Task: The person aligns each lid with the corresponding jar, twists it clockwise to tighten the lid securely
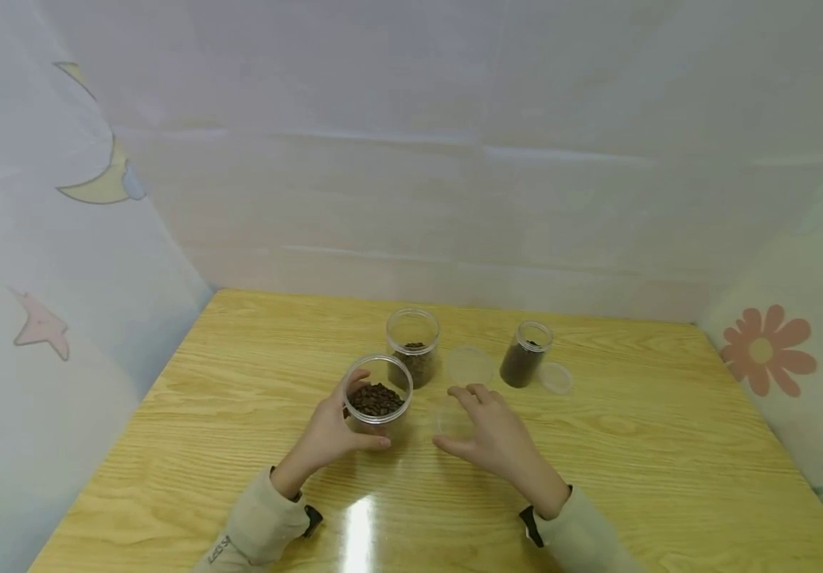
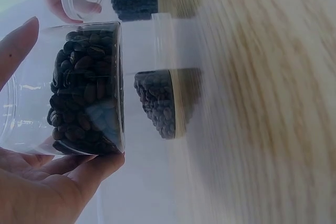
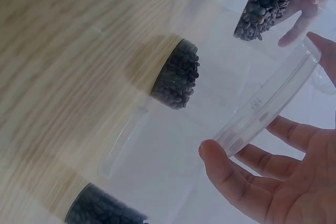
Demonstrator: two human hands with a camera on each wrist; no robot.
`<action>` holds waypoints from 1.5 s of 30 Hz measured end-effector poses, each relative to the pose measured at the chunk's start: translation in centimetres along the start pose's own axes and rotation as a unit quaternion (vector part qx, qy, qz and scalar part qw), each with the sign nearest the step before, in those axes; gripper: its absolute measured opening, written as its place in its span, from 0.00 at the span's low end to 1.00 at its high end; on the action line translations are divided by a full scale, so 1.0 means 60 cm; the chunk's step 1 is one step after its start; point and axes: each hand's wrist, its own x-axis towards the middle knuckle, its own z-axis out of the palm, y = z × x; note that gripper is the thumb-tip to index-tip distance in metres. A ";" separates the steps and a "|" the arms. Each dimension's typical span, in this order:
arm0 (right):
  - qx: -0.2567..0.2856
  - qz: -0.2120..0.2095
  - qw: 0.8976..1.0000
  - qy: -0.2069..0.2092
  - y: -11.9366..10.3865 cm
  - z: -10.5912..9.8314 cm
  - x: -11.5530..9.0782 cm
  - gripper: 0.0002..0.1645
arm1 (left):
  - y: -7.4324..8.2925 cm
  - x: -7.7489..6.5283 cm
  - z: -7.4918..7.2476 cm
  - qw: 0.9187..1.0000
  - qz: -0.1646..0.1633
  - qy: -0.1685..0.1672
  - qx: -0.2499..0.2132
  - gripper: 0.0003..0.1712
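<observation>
In the left hand [image 1: 329, 431], clamped between thumb and curled fingers, a wide clear jar [image 1: 377, 404], mouth up, raised above the wooden table [image 1: 669, 438], partly filled with dark brown beans [image 1: 376, 399]. In the right hand [image 1: 495, 434], pinched by the rim between thumb and fingers, a shallow clear lid [image 3: 265, 103], tilted and off the table, just to the right of the held jar and apart from it. Behind the held jar, upright on the wood, a second wide jar [image 1: 415, 362], open at the top, with beans in its lower part. Just beside it on the right, flat on the table, a larger loose lid [image 1: 471, 364]. Farther right, a slimmer jar [image 1: 522, 362], also without its cover, mostly full of dark contents; next to its base, a small lid [image 1: 556, 378]. At both wrists, pale sleeves [image 1: 264, 517] and black straps [image 1: 313, 521]. Around the table, pale hangings with a yellow moon [image 1: 99, 187], a pink star [image 1: 42, 326] and a red flower [image 1: 768, 350].
</observation>
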 end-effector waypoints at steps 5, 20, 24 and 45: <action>0.001 0.001 1.000 0.005 0.007 -0.004 -0.004 0.41 | 0.003 0.003 0.005 1.000 0.004 -0.001 0.010 0.58; -0.003 0.005 1.000 0.012 0.019 -0.012 -0.017 0.43 | 0.003 0.010 0.024 1.000 0.019 -0.021 0.002 0.58; 0.003 0.008 1.000 0.017 0.025 -0.014 -0.020 0.43 | 0.002 0.011 0.029 0.999 0.019 -0.026 0.002 0.58; 0.014 0.002 0.999 0.040 0.046 -0.011 -0.030 0.41 | 0.001 0.016 0.047 0.998 0.012 -0.042 0.035 0.61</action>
